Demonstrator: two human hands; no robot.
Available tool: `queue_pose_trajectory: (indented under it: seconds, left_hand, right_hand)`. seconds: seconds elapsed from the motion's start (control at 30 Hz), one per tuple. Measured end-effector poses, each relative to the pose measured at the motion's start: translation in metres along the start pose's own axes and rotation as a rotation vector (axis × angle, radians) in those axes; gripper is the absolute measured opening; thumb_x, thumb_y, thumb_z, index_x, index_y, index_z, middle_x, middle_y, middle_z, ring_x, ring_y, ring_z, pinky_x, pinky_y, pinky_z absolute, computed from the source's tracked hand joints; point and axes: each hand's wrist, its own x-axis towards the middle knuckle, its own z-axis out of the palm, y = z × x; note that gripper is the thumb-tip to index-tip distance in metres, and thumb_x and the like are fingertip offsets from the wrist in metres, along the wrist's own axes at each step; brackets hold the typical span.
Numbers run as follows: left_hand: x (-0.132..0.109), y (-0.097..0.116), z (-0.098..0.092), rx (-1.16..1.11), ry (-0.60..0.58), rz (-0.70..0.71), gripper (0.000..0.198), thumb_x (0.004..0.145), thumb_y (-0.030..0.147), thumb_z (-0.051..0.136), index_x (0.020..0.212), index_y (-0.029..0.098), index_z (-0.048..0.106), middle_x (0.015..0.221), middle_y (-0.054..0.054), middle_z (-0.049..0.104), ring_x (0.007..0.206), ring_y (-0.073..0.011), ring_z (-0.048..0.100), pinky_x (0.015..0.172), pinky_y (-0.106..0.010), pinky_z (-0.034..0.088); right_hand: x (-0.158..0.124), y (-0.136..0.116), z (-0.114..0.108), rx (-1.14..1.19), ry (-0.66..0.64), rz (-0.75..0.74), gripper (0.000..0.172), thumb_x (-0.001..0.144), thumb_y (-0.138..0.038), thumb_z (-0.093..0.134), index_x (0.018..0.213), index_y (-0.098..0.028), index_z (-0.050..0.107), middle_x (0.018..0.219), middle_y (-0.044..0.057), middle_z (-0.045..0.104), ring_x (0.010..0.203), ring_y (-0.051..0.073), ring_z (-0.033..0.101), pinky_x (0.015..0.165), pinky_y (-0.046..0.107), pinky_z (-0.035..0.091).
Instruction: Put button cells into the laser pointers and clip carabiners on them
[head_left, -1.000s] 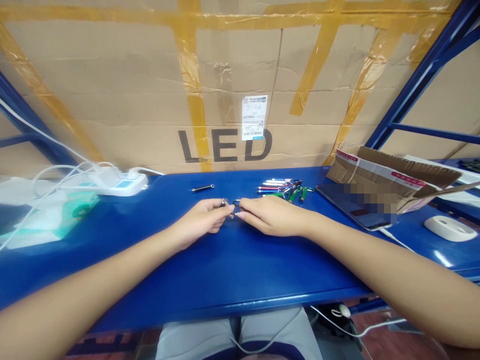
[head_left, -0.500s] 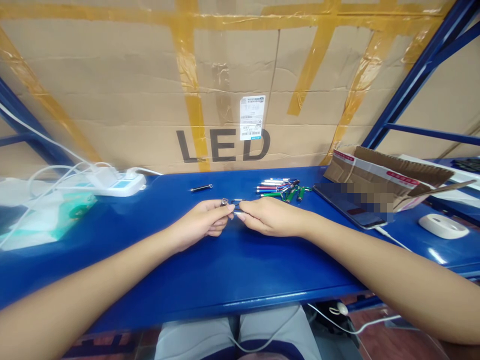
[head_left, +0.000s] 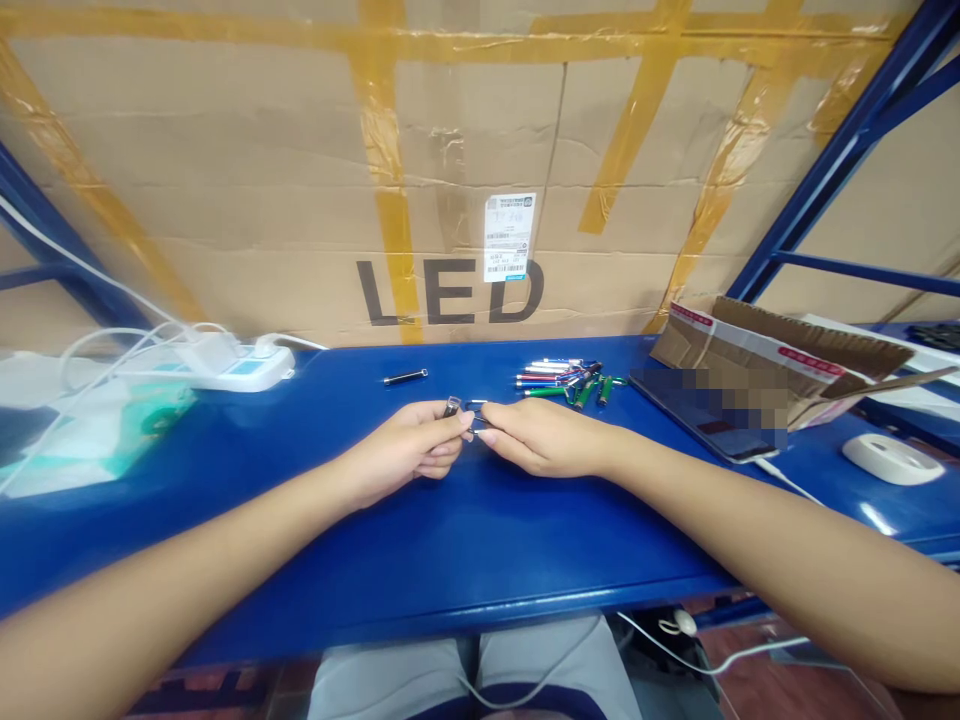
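My left hand [head_left: 421,440] is closed on a small black tube [head_left: 451,407] with a metal loop at its top end. Fingertip to fingertip with it, my right hand [head_left: 544,437] pinches a dark, shiny carabiner-like clip [head_left: 475,404], partly covered by the fingers. Whether the clip is linked to the black tube is hidden at the fingertips. Beyond the left hand, another black tube [head_left: 406,377] with a metal end loop lies on the blue table [head_left: 450,540]. Past the right hand is a pile of slim tubes [head_left: 551,377] in white, red, blue and green, with small clips among them.
On the left stand a white power strip [head_left: 259,370] with cables and a green-and-white plastic packet [head_left: 142,430]. To the right are a phone [head_left: 690,415] on a cable, an open cardboard box [head_left: 742,345] and a white mouse [head_left: 892,458]. A large carton [head_left: 285,200] forms the back.
Both hands keep nearly the same grip at the same spot, with the fingertips very slightly shifted. The whole view has moved a little.
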Motion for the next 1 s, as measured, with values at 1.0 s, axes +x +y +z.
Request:
queue_pose_trajectory:
  seconds: [1.0]
  left_hand:
    - [-0.001,-0.006,0.008,0.207,-0.039,0.071,0.026,0.094,0.04,0.056,0.09,0.015,0.058,0.071,0.003,0.047,0.061,-0.0099,0.044,0.057,-0.024,0.038]
  right_hand:
    - [0.003,-0.005,0.0,-0.076,0.156,0.289,0.026,0.102,-0.033,0.031,0.081,-0.021,0.039,0.073,0.004,0.061,0.06,0.014,0.05,0.059,0.026,0.031]
